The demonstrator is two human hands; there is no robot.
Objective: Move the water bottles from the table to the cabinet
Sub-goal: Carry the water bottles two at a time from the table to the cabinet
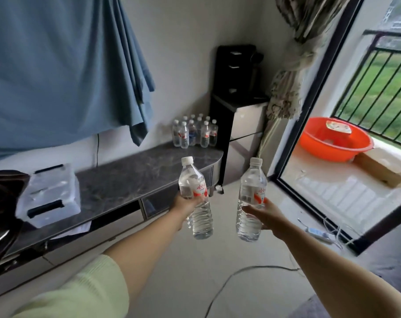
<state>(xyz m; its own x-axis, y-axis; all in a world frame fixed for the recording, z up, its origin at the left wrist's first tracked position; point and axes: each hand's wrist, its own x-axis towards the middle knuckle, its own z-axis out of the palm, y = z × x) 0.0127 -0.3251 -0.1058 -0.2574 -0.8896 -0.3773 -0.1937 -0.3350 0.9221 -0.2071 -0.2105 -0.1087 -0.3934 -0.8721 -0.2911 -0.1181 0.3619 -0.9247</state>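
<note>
The left hand (187, 204) has its fingers closed around the middle of a water bottle (196, 198), and it seems a second bottle is behind it in the same grasp, but this is not clear. The right hand (262, 213) grasps another bottle (251, 200) at its middle, fingers wrapped around it. Both bottles are held almost upright in the air, white caps up, over the pale floor, just to the right of the near end of the dark marble-pattern cabinet (130, 177). At the far right end of the cabinet top, a group of bottles (195, 131) stands near the wall. A clear plastic box (49, 195) lies at the left on the same top.
</note>
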